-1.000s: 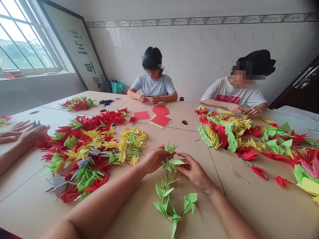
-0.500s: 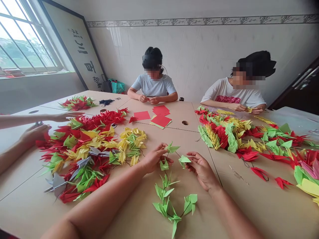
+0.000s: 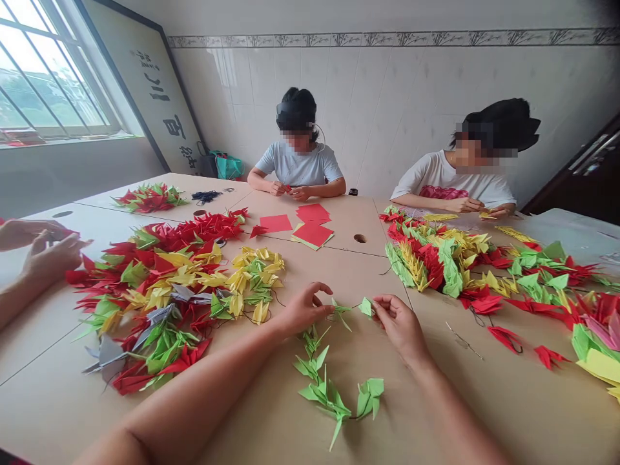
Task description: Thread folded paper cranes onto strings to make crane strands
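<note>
A garland of green folded paper cranes [image 3: 322, 391] on a dark string curves over the table between my forearms. My right hand [image 3: 400, 326] pinches a green paper crane [image 3: 366, 307] at the string's upper end. My left hand [image 3: 307, 311] has its thumb raised and apart from the fingers. Its fingertips are beside another green crane [image 3: 341, 314] on the same string; whether they touch the string is hard to make out. A short stretch of string runs between these two cranes. The lower part of the garland lies on the tabletop.
A heap of red, yellow, green and grey cranes [image 3: 165, 290] lies at left, near a co-worker's hands [image 3: 51, 252]. More crane strings [image 3: 436, 252] lie at right, beside a thin metal needle-like tool [image 3: 464, 340]. Red paper squares [image 3: 312, 232] lie ahead. Two people sit opposite, folding paper.
My left thumb has lifted away from its fingers, and the crane there has dropped lower. My right hand has shifted slightly, holding its crane higher. The co-worker's hands at left have come together.
</note>
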Action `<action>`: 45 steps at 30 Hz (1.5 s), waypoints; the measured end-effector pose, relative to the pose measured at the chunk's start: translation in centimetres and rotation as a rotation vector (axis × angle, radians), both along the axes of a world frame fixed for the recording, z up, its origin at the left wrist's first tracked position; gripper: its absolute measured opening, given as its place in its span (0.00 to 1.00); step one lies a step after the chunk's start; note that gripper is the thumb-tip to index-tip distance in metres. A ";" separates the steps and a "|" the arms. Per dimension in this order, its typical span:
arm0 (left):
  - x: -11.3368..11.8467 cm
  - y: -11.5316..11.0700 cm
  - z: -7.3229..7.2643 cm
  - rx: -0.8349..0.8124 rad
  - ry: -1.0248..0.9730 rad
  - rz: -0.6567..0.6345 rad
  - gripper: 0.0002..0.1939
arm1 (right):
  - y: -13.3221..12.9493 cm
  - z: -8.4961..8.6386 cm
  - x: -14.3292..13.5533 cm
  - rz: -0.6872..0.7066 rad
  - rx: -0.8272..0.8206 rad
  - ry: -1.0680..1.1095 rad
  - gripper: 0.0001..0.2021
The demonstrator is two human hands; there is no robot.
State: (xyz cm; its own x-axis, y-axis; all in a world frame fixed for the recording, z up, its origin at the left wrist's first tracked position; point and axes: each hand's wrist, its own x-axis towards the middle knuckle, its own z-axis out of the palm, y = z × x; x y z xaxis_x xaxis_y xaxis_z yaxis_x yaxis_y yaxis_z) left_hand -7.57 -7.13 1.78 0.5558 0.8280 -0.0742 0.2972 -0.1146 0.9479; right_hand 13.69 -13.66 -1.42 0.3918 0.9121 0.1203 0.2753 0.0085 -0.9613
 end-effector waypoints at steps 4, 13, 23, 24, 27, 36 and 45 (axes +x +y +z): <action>0.2 -0.1 -0.2 0.109 0.052 -0.007 0.16 | -0.1 0.0 0.7 -0.034 0.014 -0.218 0.11; 0.2 0.1 -0.9 0.124 0.017 -0.100 0.17 | -0.7 2.1 -1.7 0.006 0.352 -0.790 0.09; 0.4 -0.2 -1.1 0.141 -0.027 -0.159 0.18 | -1.2 1.6 -2.6 0.192 0.309 -1.051 0.04; 0.4 -0.2 -1.1 0.134 -0.025 -0.156 0.18 | -1.1 1.6 -2.5 0.186 0.312 -1.043 0.05; 0.4 -0.3 -1.1 0.099 -0.018 -0.139 0.18 | -0.9 1.3 -1.9 0.123 0.313 -1.036 0.06; 0.1 -0.1 0.0 0.131 -0.087 -0.004 0.16 | -0.3 0.6 0.7 -0.120 0.242 -1.105 0.07; -0.1 -0.3 -0.4 0.260 0.085 -0.180 0.24 | -0.5 1.0 0.4 -0.186 0.291 -1.107 0.05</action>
